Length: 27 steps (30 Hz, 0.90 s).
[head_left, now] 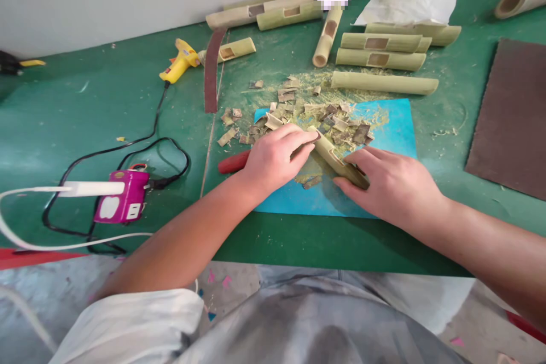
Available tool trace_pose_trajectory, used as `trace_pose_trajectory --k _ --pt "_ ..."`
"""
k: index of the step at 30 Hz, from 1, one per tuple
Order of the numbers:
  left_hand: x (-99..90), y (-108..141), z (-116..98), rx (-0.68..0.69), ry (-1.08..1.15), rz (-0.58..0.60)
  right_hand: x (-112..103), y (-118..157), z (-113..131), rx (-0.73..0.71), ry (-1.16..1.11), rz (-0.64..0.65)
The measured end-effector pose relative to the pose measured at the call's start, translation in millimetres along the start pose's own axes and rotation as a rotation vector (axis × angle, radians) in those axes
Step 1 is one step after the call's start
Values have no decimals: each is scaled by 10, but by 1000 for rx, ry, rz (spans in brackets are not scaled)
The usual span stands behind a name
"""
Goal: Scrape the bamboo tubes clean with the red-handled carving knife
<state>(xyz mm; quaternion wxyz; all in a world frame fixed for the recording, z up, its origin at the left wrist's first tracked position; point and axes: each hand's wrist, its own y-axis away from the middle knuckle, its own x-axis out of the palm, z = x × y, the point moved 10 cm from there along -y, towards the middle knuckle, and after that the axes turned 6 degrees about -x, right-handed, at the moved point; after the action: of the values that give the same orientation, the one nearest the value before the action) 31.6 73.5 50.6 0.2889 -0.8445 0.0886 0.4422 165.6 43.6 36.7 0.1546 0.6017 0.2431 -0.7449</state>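
Note:
My right hand (394, 185) is wrapped round the near end of a bamboo tube (328, 151) with a cut-out notch in its side. The tube slants away to the left above a blue sheet (392, 131). At its far end my left hand (277, 156) is closed, pinching a small dark brown piece of sandpaper (316, 135) against the tube; the fingers hide most of the piece. Bamboo scraps (341, 125) and greenish dust lie heaped just beyond both hands. A red handle (234, 162) pokes out beside my left wrist, its other end hidden.
Several notched bamboo tubes (381, 59) lie at the back, some under white paper (405, 0). To the left are a yellow glue gun (180, 61), a brown strip (212, 74) and a pink power adapter (121, 196) with cables. A brown sheet (512, 119) lies right.

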Motion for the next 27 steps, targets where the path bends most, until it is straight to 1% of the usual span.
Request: trace_pose_trajectory --k 4,9,15,21,27 --pt "13 -2 -1 7 0 4 -43 5 7 -25 2 -34" --pt "14 3 18 -26 -35 14 -99 24 30 -64 -2 -81" --pt "-21 -11 38 -49 -86 -15 -179 53 99 -120 30 -124" --pt "-31 -10 48 -49 -60 -33 -175 59 102 -135 52 -109" --pt "23 -22 60 -71 -69 1 -153 53 93 -127 40 -98"
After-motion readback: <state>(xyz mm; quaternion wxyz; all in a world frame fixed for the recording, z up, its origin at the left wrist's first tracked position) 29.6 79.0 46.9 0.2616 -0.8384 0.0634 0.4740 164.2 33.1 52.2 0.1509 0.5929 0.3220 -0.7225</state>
